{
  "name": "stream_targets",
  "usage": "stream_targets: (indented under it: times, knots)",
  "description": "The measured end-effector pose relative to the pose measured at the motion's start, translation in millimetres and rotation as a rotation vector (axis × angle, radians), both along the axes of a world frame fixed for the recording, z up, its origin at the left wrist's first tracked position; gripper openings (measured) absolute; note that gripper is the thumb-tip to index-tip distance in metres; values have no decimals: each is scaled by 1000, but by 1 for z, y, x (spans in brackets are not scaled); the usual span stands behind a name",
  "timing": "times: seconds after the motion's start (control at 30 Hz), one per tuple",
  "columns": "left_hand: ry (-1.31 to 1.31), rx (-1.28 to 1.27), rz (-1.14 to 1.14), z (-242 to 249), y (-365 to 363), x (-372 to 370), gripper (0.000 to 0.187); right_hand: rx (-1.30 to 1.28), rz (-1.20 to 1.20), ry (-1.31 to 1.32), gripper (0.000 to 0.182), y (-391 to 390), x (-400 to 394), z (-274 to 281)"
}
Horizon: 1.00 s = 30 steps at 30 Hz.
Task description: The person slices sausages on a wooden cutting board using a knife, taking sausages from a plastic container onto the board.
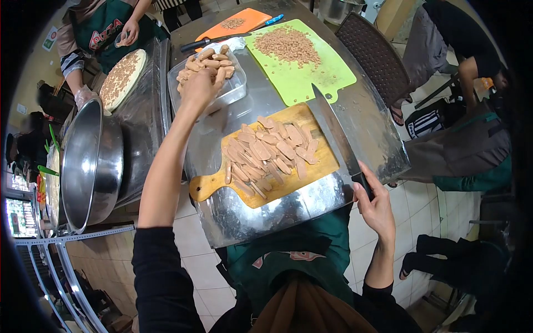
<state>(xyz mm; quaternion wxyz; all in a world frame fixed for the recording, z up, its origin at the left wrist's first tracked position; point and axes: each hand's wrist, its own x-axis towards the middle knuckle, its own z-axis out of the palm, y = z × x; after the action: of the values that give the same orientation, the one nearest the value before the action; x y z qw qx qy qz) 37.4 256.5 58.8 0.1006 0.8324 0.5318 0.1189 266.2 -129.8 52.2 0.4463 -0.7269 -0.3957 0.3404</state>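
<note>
My left hand [201, 89] reaches into a clear plastic container [239, 91] heaped with short brown sausages [206, 55]. Its fingers are bent round a sausage at the near side of the heap, and the fingertips are partly hidden. In my right hand [375, 202] is the black handle of a long kitchen knife [340, 130]. The blade points away from me, along the right side of a wooden cutting board [210, 185], its tip over the green board's edge. Many thin lengthwise sausage slices [266, 150] lie piled on the wooden board.
A green cutting board [338, 75] bears finely diced sausage [286, 45]. Behind are an orange board [258, 19] and another knife [214, 40]. At left stand a large steel bowl [91, 166] and a topped pizza base [123, 80], with a co-worker's gloved hand [84, 97] nearby.
</note>
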Motion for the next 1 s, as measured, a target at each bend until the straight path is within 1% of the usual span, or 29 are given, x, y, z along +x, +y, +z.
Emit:
stream_targets:
  times: [0.1, 0.2, 0.27, 0.3, 0.33, 0.43, 0.5, 0.6, 0.7, 0.8, 0.83, 0.93, 0.97, 1.0]
  knots:
    - [-291, -104, -185, 18, -44, -10, 40, 16, -28, -3, 47, -1, 3, -3]
    - [-542, -343, -191, 20, -99, 1, 42, 66, -28, 5, 49, -3, 2, -12]
    - [-765, -627, -175, 18, -131, 10, 50, 22, -22, 27, 48, -6, -3, -7]
    - [-762, -572, -247, 12, -143, 10, 51, 0, -22, 37, 47, -8, -6, -5]
    - [-820, -640, -183, 13, -159, 12, 55, -9, -19, 56, 47, -9, -9, -5]
    - [-888, -599, -124, 12, -203, 2, 59, -29, -17, 125, 48, -13, -20, -5]
    - [-934, -587, -50, 3, -229, -12, 59, -50, 37, 121, 48, -17, -28, -5]
    - [-875, -500, 67, -8, -263, -41, 60, -68, 170, 97, 49, -20, -41, -4]
    - [-933, -532, 202, -17, -286, -63, 63, -63, 283, 52, 50, -14, -58, 3]
    - [-937, -509, 236, -38, -298, -77, 61, -78, 356, 74, 51, -8, -67, 8]
    - [-929, -499, 239, -42, -300, -78, 61, -159, 346, 79, 48, -6, -65, 12]
    - [-923, -487, 239, -51, -302, -75, 61, 69, 308, -25, 47, -4, -42, -8]
    - [-932, -493, 240, -52, -302, -71, 61, 88, 308, -70, 45, 2, -27, 1]
    - [-943, -500, 239, -54, -301, -68, 61, 28, 301, -107, 45, 5, -6, 4]
